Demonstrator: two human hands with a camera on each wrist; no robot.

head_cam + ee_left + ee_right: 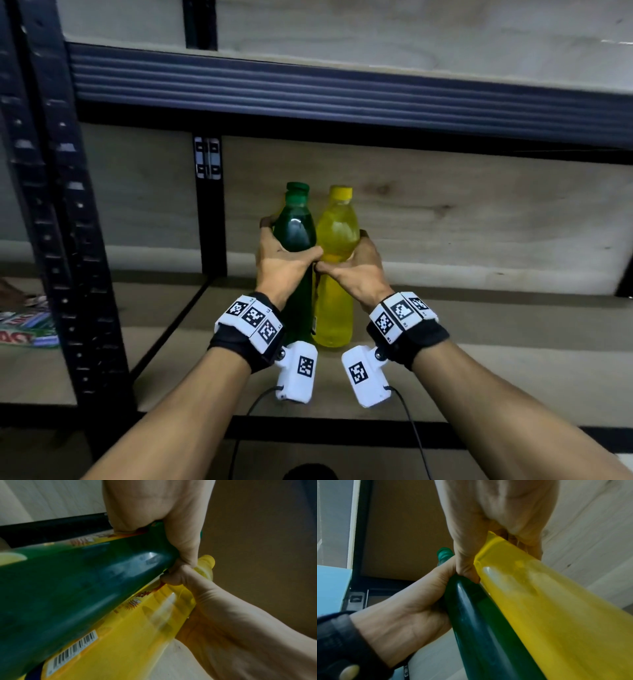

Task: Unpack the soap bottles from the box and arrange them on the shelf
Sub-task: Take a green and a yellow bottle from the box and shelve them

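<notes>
A green soap bottle with a green cap and a yellow soap bottle with a yellow cap stand side by side, touching, on the wooden shelf board. My left hand grips the green bottle round its upper body. My right hand grips the yellow bottle at the same height. The two thumbs meet between the bottles. A second green cap shows just behind the green bottle; its body is hidden. The green bottle and the yellow one also show in the opposite wrist views.
A black metal upright stands at the left and a thinner post behind the bottles. The upper shelf's dark beam runs overhead. Coloured packets lie on the neighbouring shelf at the far left. Bare board extends to the right.
</notes>
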